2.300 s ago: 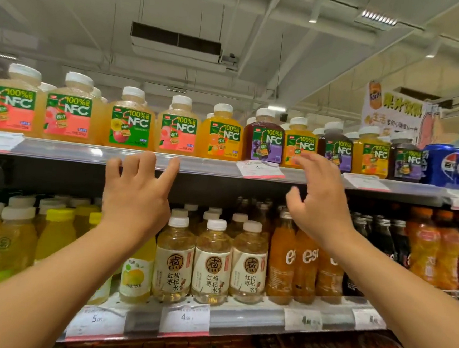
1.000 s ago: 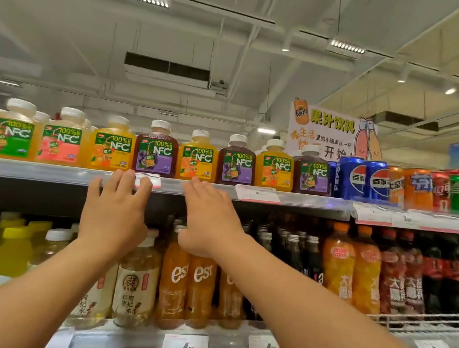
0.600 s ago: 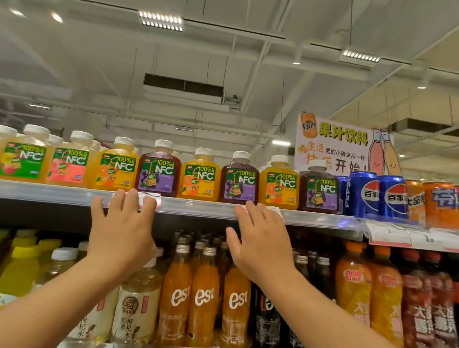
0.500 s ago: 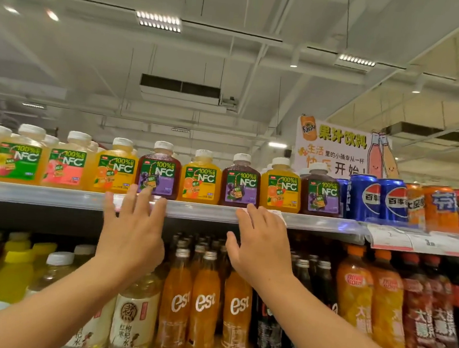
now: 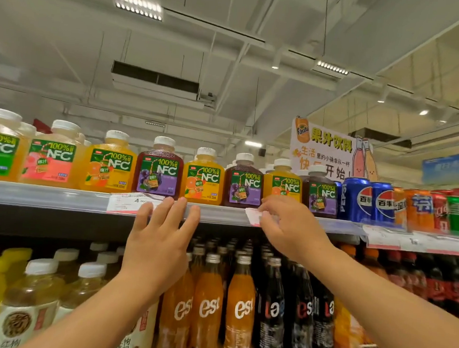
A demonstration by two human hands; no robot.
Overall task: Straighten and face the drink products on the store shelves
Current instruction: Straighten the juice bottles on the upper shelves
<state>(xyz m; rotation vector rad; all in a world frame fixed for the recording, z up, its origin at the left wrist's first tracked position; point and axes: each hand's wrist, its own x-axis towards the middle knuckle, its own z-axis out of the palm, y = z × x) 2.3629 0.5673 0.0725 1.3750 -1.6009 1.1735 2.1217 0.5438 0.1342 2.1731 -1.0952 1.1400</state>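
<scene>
NFC juice bottles (image 5: pixel 159 168) line the top shelf (image 5: pixel 42 196), labels forward (orange and purple alternating). Left hand (image 5: pixel 160 239) lies spread flat against the shelf edge, holding nothing. Right hand (image 5: pixel 290 225) pinches a price tag (image 5: pixel 252 217).

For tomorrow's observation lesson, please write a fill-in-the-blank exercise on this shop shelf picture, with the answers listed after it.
1. The juice bottles on the top shelf all have ____ caps.
2. The right hand touches a price tag on the ____ shelf's edge.
3. To the right of the juice bottles stand blue ____.
4. The orange bottles on the lower shelf read ____.

Answers: white; top; cans; est
</scene>
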